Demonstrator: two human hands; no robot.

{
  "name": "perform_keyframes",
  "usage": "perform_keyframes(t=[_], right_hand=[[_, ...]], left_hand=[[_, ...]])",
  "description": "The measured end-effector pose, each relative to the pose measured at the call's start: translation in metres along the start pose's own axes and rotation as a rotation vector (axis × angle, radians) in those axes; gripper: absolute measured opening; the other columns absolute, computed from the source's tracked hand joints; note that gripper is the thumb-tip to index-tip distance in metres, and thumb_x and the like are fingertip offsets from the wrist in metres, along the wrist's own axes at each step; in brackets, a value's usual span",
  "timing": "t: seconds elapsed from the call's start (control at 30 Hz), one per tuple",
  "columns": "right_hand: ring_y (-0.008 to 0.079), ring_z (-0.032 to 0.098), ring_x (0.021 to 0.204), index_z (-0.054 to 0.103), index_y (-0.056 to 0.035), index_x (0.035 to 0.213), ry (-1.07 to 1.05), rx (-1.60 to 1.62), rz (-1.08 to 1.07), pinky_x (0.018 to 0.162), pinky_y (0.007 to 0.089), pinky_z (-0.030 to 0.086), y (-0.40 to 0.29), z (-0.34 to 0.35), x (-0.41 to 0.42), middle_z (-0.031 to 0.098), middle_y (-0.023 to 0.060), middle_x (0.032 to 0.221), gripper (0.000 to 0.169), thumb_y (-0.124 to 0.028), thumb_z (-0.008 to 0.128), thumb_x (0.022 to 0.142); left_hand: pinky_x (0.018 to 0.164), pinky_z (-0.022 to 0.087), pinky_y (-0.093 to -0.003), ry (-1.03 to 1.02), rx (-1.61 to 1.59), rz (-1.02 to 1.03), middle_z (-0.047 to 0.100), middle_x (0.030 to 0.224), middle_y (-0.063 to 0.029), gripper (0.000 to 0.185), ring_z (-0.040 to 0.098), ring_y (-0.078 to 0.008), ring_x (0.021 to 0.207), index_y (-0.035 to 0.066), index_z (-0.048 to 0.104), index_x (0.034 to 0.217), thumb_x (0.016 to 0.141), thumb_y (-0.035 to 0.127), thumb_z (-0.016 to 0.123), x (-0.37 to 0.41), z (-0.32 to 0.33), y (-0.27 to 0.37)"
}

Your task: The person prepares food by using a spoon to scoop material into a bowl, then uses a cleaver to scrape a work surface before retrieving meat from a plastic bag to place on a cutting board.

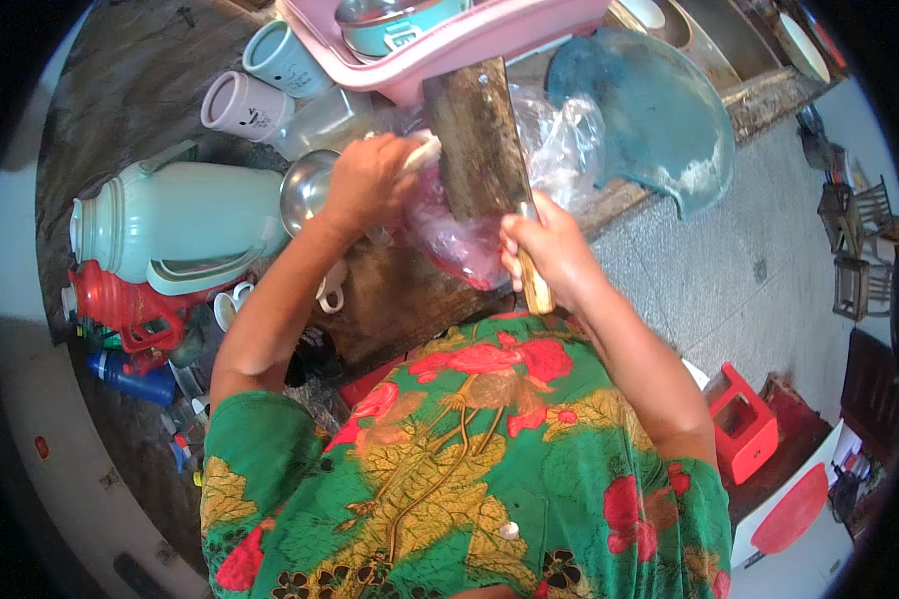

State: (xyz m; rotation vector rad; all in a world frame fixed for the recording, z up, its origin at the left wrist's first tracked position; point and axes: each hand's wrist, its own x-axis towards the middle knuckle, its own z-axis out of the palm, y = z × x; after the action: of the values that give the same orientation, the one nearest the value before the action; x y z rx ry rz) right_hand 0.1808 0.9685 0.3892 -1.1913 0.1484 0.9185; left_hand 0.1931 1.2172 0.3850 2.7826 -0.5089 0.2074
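My right hand (545,253) grips the wooden handle of a cleaver (470,135). Its broad, stained blade points away from me, above some clear plastic bags. In my left hand (374,180) is a pale, whitish item (422,152), pinched close to the blade's left side; what it is I cannot tell. A pinkish-red plastic bag (457,243) lies beneath the blade and between my hands. Beyond the cleaver to the right is a crumpled clear plastic bag (565,142). A shiny metal bowl (303,191) sits just left of my left hand, partly covered by it.
A pale green thermos (195,217) and a red thermos (112,303) stand at left. Two lidded cups (247,108) and a pink basin (389,78) are at the back. A translucent blue plastic piece (644,120) overhangs the wooden table edge (622,202) at right. A red stool (745,427) stands lower right.
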Motion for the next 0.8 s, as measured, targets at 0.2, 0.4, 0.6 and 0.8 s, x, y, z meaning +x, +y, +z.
perform_keyframes(t=[0.2,0.4,0.6,0.8], right_hand=[[0.0084,0.046,0.048,0.046,-0.0046,0.113,0.049,-0.087,-0.068,0.042,0.0252,0.042,-0.01,-0.003,-0.031,0.047,0.0008,0.065,0.026,-0.007,0.051,0.087],[0.0096,0.053,0.061,0.045,-0.0035,0.126,-0.037,-0.561,-0.305,0.058,0.024,0.045,-0.006,0.003,-0.042,0.057,0.0021,0.077,0.044,-0.007,0.056,0.084],[0.0135,0.055,0.066,0.046,-0.0049,0.125,-0.04,-0.793,-0.401,0.064,0.029,0.046,-0.02,0.009,-0.03,0.06,0.0115,0.081,0.044,-0.009,0.056,0.082],[0.0138,0.055,0.064,0.049,-0.0065,0.122,-0.098,-0.973,-0.295,0.062,0.0306,0.046,-0.054,0.007,-0.027,0.059,0.0116,0.077,0.042,-0.01,0.057,0.081]], left_hand=[[0.078,0.04,-0.0383,0.091,0.127,-0.069,0.058,0.096,-0.0089,0.036,0.055,-0.0268,0.093,0.009,0.057,0.103,0.067,0.009,0.062,-0.025,0.008,-0.02],[0.073,0.04,-0.0389,0.011,0.311,-0.13,0.056,0.086,-0.0066,0.03,0.055,-0.0248,0.085,0.01,0.054,0.095,0.067,0.016,0.06,-0.014,0.01,-0.009],[0.068,0.039,-0.0376,0.162,0.195,-0.126,0.054,0.077,-0.0051,0.03,0.054,-0.0238,0.076,0.011,0.056,0.094,0.066,0.021,0.063,-0.019,0.01,-0.002],[0.064,0.038,-0.0335,0.24,0.264,-0.05,0.051,0.07,0.001,0.024,0.054,-0.0173,0.07,0.02,0.062,0.092,0.067,0.02,0.063,-0.024,0.011,-0.007]])
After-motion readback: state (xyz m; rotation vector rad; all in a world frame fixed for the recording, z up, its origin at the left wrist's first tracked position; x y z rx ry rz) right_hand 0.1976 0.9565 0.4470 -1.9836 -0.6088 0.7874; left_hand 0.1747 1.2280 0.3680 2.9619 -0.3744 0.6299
